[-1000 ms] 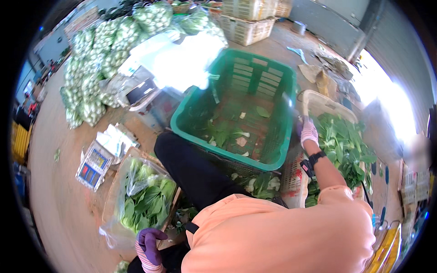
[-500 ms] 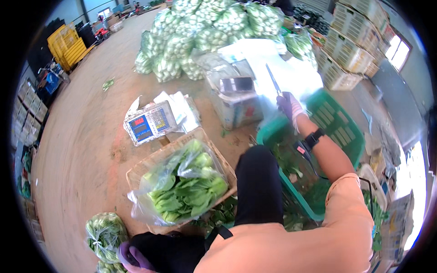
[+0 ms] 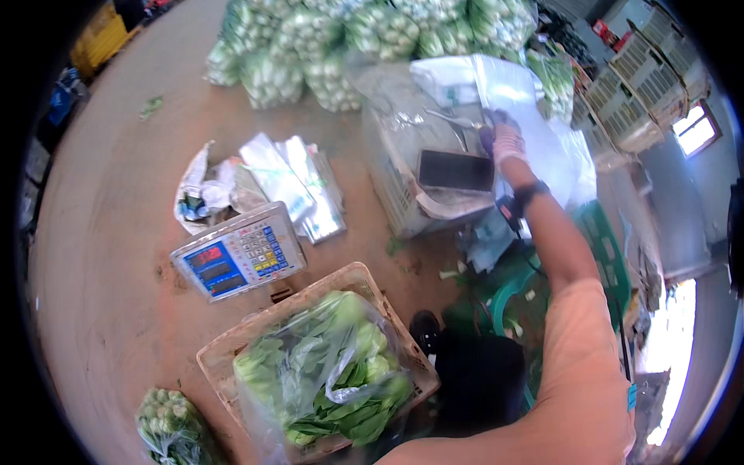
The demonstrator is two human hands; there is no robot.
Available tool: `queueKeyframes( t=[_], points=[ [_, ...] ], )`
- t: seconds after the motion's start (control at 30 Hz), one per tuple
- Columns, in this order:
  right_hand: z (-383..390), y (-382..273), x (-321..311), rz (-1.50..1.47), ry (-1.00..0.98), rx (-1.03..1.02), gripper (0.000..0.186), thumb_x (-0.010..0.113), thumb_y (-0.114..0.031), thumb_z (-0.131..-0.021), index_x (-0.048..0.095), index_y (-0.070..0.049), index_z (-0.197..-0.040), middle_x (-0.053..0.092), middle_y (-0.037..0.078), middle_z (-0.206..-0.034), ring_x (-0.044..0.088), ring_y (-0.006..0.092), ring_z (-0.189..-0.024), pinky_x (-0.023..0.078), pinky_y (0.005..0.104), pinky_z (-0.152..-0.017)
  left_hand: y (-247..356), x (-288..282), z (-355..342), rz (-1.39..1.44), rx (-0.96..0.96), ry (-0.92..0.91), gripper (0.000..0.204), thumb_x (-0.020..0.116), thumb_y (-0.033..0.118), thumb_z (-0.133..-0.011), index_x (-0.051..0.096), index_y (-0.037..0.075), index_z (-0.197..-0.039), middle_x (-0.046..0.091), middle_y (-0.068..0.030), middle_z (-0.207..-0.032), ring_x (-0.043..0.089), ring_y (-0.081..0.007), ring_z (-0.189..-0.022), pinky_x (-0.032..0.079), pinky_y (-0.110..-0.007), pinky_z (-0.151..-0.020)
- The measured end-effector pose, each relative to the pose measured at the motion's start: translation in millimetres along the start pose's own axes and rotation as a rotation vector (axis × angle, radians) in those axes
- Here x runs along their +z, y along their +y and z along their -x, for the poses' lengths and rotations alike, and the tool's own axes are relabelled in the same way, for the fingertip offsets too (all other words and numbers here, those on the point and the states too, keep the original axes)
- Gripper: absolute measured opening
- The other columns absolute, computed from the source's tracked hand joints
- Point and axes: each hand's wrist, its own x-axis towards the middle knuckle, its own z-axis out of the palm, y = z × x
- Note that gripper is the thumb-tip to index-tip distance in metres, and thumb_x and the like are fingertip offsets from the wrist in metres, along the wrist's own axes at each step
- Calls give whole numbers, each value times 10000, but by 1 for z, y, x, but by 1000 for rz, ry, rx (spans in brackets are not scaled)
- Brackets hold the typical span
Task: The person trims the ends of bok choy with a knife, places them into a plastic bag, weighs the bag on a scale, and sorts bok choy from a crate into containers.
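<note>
One small clear bag of pale green vegetables (image 3: 167, 426) lies on the brown floor (image 3: 101, 310) at about seven o'clock. Just right of it, at six o'clock, a shallow beige plastic crate (image 3: 232, 353) holds a large clear plastic bag stuffed with dark leafy greens (image 3: 325, 372). Directly above the crate, toward nine o'clock from the middle, a flat grey electronic scale with a coloured keypad (image 3: 239, 252) rests tilted on the floor, and a loose heap of clear and silvery empty plastic bags (image 3: 271, 182) lies just beyond it. At twelve o'clock a long row of bagged pale green vegetables (image 3: 349, 39) is piled up.

Right of centre, an upturned pale crate wrapped in clear film (image 3: 403, 186) carries a dark flat rectangular device (image 3: 456, 170). The person's right hand (image 3: 505, 141), in a light glove with purple fingertips, reaches out at about one o'clock; its fingers are curled onto the edge of a big translucent white plastic bag (image 3: 535, 116) beside the device, pinching the film. A dark watch sits on that wrist. Below the forearm a green plastic basket (image 3: 604, 240) shows near three o'clock. The left hand is out of sight.
</note>
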Motion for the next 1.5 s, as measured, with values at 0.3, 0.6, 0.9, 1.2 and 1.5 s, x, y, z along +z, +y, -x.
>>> queueKeyframes(
  t=[0.3,0.6,0.9,1.2,1.5],
  points=[
    [424,96,-97,-327,-721,461,437,566,-143,-847,467,-45,-1261,533,164,-1185,517,292,-1106,393,357,-971,-26,-36,-33,175,103,-538,293,614,259,-825,633,14,-984,599,-190,-996,561,-371,-936,455,-470,-829],
    [446,84,-114,-285,-1042,825,303,606,-392,-783,620,-121,-916,655,151,-872,629,333,-837,477,431,-740,-38,-18,-39,113,127,-1101,307,616,325,-828,623,41,-945,636,-152,-865,609,-273,-784,476,-363,-741],
    [300,264,-325,-144,-579,786,509,685,-452,-723,619,-69,-1052,656,173,-966,632,333,-904,490,406,-796,-71,-82,-119,459,-632,-1295,316,573,323,-865,608,22,-955,636,-122,-819,595,-222,-707,479,-347,-676],
    [181,461,-359,-36,-606,887,364,564,-353,-835,597,-121,-1114,623,162,-1078,598,311,-1011,466,395,-844,76,-139,-155,432,-650,-1312,319,557,335,-868,581,50,-1008,623,-115,-880,589,-219,-747,472,-348,-687],
    [177,504,-340,15,-648,1082,336,403,-218,-924,544,-187,-1227,611,121,-1155,575,281,-1090,458,370,-903,264,-175,-145,423,-401,-1461,330,541,348,-872,553,77,-1061,610,-107,-941,582,-217,-788,464,-350,-698]
  ],
)
